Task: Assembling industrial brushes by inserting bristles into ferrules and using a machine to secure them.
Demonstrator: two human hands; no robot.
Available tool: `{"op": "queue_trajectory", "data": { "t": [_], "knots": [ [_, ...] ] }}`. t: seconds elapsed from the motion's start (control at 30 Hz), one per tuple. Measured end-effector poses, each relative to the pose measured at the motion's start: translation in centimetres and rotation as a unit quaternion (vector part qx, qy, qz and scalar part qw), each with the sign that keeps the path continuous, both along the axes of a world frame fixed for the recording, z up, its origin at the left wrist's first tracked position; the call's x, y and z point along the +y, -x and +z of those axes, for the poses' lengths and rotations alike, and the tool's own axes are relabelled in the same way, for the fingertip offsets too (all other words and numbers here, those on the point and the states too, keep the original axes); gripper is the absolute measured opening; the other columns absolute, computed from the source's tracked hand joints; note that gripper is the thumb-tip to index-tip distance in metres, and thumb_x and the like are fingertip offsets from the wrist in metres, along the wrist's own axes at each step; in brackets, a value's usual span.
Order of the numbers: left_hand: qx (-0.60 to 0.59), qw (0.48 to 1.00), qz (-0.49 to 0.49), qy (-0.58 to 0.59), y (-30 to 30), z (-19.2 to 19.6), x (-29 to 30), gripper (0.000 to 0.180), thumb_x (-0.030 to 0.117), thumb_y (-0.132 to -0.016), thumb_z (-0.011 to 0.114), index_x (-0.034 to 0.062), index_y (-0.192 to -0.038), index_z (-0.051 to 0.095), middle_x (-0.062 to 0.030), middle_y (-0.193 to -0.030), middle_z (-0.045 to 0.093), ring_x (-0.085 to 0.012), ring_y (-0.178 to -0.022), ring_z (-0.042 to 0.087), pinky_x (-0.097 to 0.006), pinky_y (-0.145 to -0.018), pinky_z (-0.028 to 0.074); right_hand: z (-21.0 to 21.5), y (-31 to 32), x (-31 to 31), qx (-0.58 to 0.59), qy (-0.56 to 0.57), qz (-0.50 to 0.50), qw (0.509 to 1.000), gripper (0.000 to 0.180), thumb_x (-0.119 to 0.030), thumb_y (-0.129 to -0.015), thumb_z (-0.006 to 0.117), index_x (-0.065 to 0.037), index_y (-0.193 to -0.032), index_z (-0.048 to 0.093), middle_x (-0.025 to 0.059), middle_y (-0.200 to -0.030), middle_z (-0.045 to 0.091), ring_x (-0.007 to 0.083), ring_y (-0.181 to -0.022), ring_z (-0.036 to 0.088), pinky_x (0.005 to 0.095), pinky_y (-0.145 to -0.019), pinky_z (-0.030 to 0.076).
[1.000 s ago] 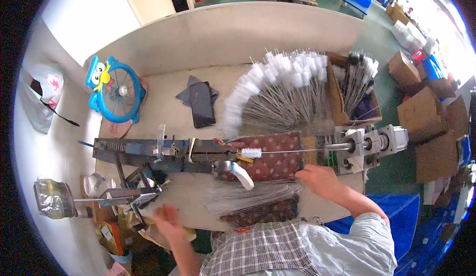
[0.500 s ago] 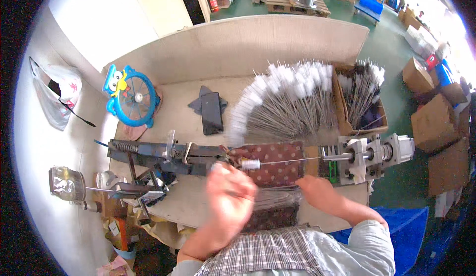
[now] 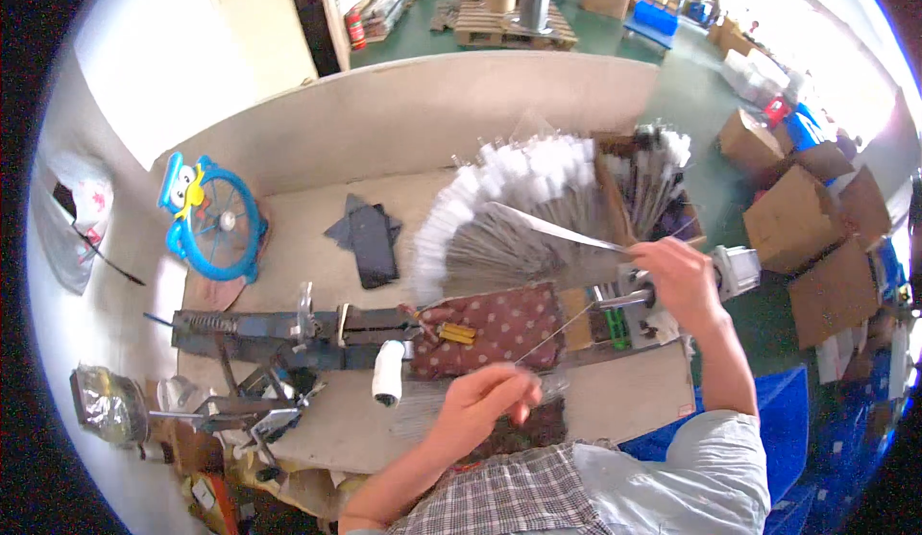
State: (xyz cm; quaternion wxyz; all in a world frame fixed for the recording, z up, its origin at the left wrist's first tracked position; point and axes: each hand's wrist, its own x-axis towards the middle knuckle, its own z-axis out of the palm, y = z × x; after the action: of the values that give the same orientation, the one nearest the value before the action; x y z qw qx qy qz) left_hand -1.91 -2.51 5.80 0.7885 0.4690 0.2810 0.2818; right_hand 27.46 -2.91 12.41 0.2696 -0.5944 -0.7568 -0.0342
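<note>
Head cam: right hand (image 3: 677, 271) has its fingers pinched around a blurry white strip (image 3: 562, 231) poking out over the pile of brushes (image 3: 495, 255). Left hand's (image 3: 488, 402) fingers are curled near a thin wire (image 3: 557, 334) slanting across the spotted cloth (image 3: 504, 319); from my end I can't tell if they're gripping it.

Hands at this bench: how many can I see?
2. The left hand is by the dotted cloth's near edge; the right hand is near the silver motor, gripping a blurred white strip. Neither is hidden.
</note>
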Motion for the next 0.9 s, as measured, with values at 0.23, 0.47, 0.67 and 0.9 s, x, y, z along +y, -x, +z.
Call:
{"op": "queue_trajectory", "data": {
  "t": [0.23, 0.47, 0.67, 0.9],
  "knots": [
    [0.290, 0.809, 0.065, -0.507, -10.8, -4.1, 4.6, 0.016, 0.019, -0.083, 0.059, 0.0093, -0.096, 0.058, -0.0093, -0.089, 0.059, -0.0248, -0.071, 0.061, -0.036, -0.059, 0.049, -3.5, 2.3, 2.3, 0.115, 0.099, 0.035, 0.988, 0.025, 0.000, -0.077, 0.053, -0.003, -0.101, 0.059, 0.0139, -0.089, 0.062, 0.0315, -0.081, 0.061, 0.0370, -0.069, 0.050],
    [0.524, 0.537, 0.037, -0.660, -11.0, -3.8, 8.8, 0.018, 0.022, -0.079, 0.061, 0.0109, -0.093, 0.060, -0.0076, -0.084, 0.058, -0.0263, -0.079, 0.060, -0.038, -0.063, 0.049, -6.3, 1.9, 2.8, 0.121, 0.139, 0.020, 0.983, 0.013, -0.013, -0.077, 0.061, -0.009, -0.088, 0.062, 0.0115, -0.076, 0.062, 0.0302, -0.077, 0.060, 0.0384, -0.065, 0.049],
    [0.290, 0.687, 0.111, -0.657, -3.3, -3.0, 4.0, 0.025, 0.018, -0.077, 0.066, 0.0062, -0.099, 0.064, -0.0102, -0.095, 0.063, -0.0276, -0.085, 0.061, -0.035, -0.073, 0.049, -4.3, 3.0, 3.4, 0.074, 0.081, 0.156, 0.982, 0.008, -0.020, -0.068, 0.068, -0.014, -0.074, 0.068, 0.0002, -0.068, 0.063, 0.0210, -0.067, 0.057, 0.0329, -0.063, 0.048],
    [0.373, 0.852, 0.272, -0.245, 5.8, -4.3, -2.5, 0.019, 0.016, -0.084, 0.062, 0.0003, -0.094, 0.064, -0.0101, -0.088, 0.064, -0.0209, -0.078, 0.062, -0.030, -0.070, 0.050, -7.5, 13.1, 8.9, 0.127, 0.014, 0.321, 0.938, 0.009, -0.020, -0.069, 0.064, -0.012, -0.068, 0.062, 0.0004, -0.067, 0.058, 0.0214, -0.073, 0.054, 0.0330, -0.063, 0.047]
  ]
}}
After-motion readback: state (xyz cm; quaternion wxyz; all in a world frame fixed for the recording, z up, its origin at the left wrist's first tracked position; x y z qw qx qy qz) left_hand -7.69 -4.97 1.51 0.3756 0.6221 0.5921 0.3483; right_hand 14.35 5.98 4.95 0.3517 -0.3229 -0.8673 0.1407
